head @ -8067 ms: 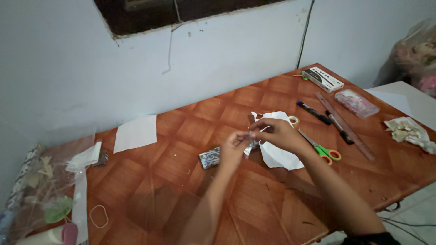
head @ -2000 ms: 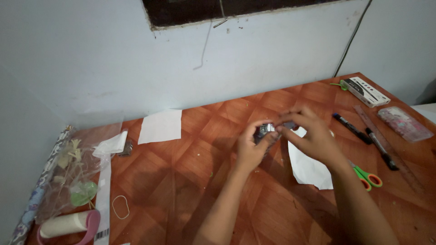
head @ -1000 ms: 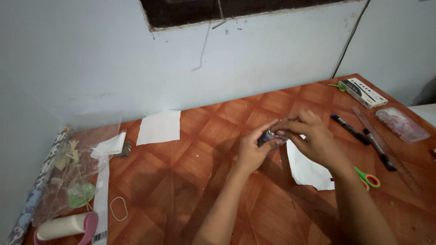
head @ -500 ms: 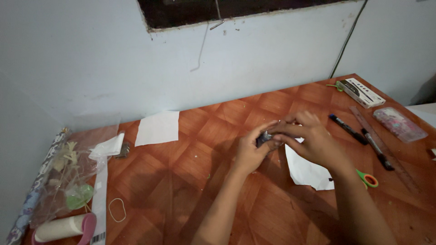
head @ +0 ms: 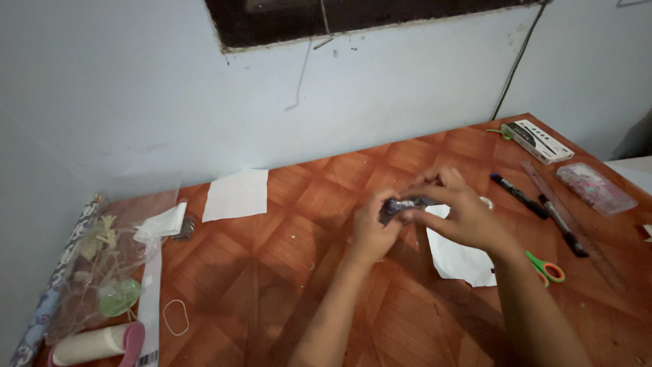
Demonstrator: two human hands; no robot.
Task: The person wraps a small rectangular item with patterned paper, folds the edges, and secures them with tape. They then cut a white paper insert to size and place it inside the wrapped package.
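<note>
Both hands meet above the middle of the orange-brown patterned desk (head: 272, 272), where the left hand (head: 372, 231) and the right hand (head: 462, 216) each keep a closed grip on one end of a small dark patterned piece of folded paper (head: 402, 206), held just clear of the surface. A white paper sheet (head: 460, 258) lies under the right wrist, with green-handled scissors (head: 547, 268) beside it. Two black markers (head: 536, 204), a ruler (head: 577, 224) and another white sheet (head: 236, 194) lie farther off.

Dark purple-grey patterned bit (head: 402, 206) btwn my hands; white paper (head: 458, 257) under my right hand (head: 462, 216); green/orange scissors (head: 545, 267) just right; table (head: 272, 272) orange-brown, diamond pattern.
</note>
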